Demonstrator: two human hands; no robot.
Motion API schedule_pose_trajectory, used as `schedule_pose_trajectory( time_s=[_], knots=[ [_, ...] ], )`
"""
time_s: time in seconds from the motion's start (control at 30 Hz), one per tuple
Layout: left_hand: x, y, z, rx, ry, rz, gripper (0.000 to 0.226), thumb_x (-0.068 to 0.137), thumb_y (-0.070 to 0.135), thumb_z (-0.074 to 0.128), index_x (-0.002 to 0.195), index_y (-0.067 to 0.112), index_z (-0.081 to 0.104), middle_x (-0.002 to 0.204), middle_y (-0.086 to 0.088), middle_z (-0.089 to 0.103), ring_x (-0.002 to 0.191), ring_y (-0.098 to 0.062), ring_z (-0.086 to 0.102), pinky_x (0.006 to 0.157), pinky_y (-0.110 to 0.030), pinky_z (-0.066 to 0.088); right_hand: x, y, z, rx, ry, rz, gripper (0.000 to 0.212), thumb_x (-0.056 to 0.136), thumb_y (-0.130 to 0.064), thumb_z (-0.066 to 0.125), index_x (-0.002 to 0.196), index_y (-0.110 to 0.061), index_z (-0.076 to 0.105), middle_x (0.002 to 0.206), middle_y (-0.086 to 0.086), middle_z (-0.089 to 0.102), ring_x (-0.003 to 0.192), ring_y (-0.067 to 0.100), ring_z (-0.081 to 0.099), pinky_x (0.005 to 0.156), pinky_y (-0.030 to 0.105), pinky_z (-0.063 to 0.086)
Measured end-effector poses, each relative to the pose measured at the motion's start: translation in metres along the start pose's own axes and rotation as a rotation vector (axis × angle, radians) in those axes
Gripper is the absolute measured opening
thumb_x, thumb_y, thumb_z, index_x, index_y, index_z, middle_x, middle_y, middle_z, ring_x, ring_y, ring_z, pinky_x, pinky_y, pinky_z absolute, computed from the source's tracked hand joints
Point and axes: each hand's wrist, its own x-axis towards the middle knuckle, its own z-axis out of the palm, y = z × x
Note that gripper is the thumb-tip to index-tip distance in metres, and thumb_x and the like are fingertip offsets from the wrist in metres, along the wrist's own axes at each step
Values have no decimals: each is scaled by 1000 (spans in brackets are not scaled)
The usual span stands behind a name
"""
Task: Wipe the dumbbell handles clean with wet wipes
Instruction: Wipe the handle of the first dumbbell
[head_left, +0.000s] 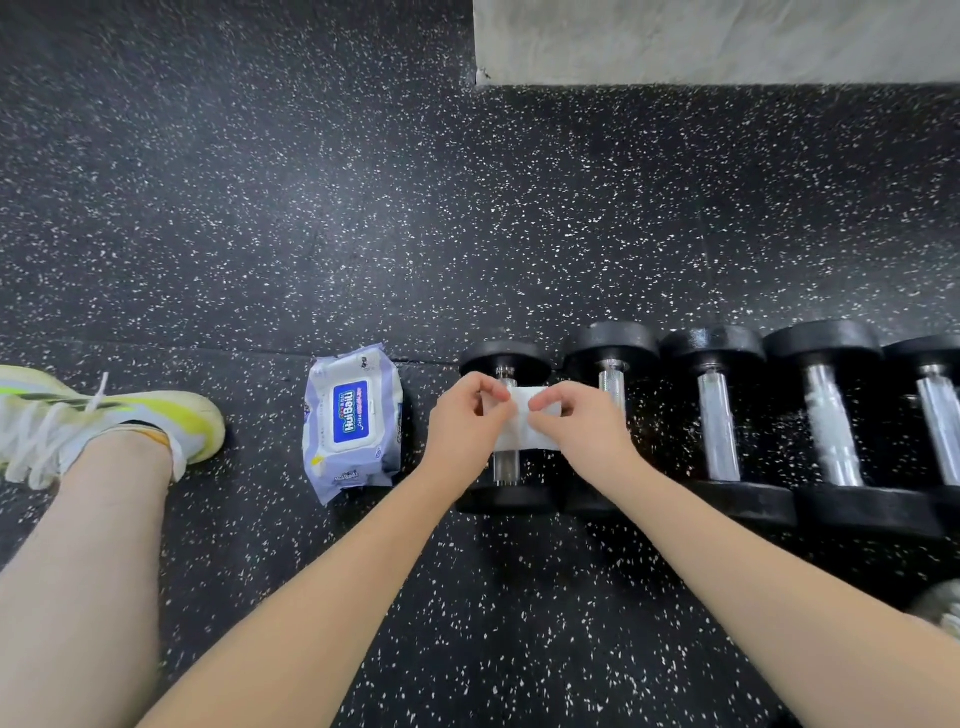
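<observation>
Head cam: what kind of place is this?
Most likely a gym: black speckled rubber floor, a row of dumbbells on it, and a wet-wipe pack beside them.

Left hand (467, 421) and right hand (576, 423) pinching a white wipe (522, 426) over the leftmost dumbbell (506, 467).

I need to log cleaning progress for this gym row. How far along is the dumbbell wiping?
Done: the lilac wet-wipe pack lies on the speckled floor with one wipe out. In hand: the left hand and right hand pinch a white wet wipe over the chrome handle of the leftmost black dumbbell. Left: apparently that handle and the four dumbbells to its right; whether any is already clean cannot be told.
</observation>
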Motion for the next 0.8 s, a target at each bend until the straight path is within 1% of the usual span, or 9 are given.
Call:
schedule_pose_trajectory(
  time_s=[0.1, 0.2, 0.27, 0.33, 0.47, 0.57, 0.63, 0.73, 0.8],
  knots=[
    [7, -5, 1, 5, 65, -2, 17, 89, 16, 68, 93, 33, 71, 83, 18, 69, 63, 0, 50, 62, -13, 42, 12, 2, 6, 5, 6, 31, 13, 89, -15, 68, 99, -23, 71, 81, -12, 54, 61, 1, 46, 46, 11, 34],
    [14, -8, 0, -48, 91, -41, 29, 92, 8, 60, 104, 31, 72, 96, 18, 71, 86, -4, 63, 80, -21, 51, 22, 2, 12, 36, -3, 53, 24, 87, -13, 70, 109, -23, 68, 104, -3, 63, 72, 7, 54, 56, 17, 36],
    [17, -9, 0, -99, 98, -59, 38, 91, 0, 54, 103, 31, 72, 100, 18, 72, 93, 0, 65, 86, -22, 52, 29, 4, 14, 59, 0, 65, 27, 86, -10, 70, 110, -22, 67, 109, 3, 67, 76, 12, 58, 60, 23, 40],
    [19, -10, 2, -137, 117, -76, 39, 90, -1, 53, 99, 32, 72, 99, 18, 73, 93, 3, 66, 84, -18, 52, 33, 5, 15, 73, -10, 82, 28, 85, -8, 70, 109, -22, 67, 106, 5, 68, 73, 15, 58, 59, 26, 44],
    [23, -12, 6, -206, 185, -113, 31, 92, 1, 59, 95, 28, 73, 94, 15, 75, 86, 4, 67, 71, -8, 48, 39, 11, 18, 108, -32, 93, 26, 87, -7, 68, 103, -27, 68, 104, 4, 70, 73, 17, 59, 65, 30, 50],
    [25, -14, 7, -263, 190, -142, 30, 91, 2, 62, 89, 30, 73, 87, 15, 75, 77, 8, 67, 68, -9, 51, 40, 13, 20, 136, -33, 103, 28, 88, -6, 68, 110, -23, 69, 104, 2, 69, 80, 15, 62, 68, 28, 51],
    [25, -16, 8, -258, 184, -159, 29, 90, 3, 62, 90, 28, 74, 86, 14, 75, 75, 6, 67, 66, -9, 51, 39, 12, 22, 166, -39, 107, 30, 89, -6, 66, 115, -21, 69, 102, -2, 68, 86, 12, 64, 70, 25, 49],
    [27, -18, 8, -227, 207, -171, 27, 90, 4, 61, 98, 23, 77, 89, 13, 75, 74, 6, 65, 64, -7, 47, 40, 11, 26, 191, -27, 96, 31, 90, -7, 63, 115, -23, 71, 104, -4, 71, 98, 16, 67, 85, 32, 55],
    [28, -19, 8, -229, 233, -178, 24, 90, 6, 63, 101, 21, 78, 90, 12, 75, 78, 4, 66, 68, -11, 48, 40, 10, 29, 193, -17, 93, 32, 90, -8, 62, 116, -24, 71, 107, -4, 71, 103, 17, 66, 92, 37, 55]
  ],
)
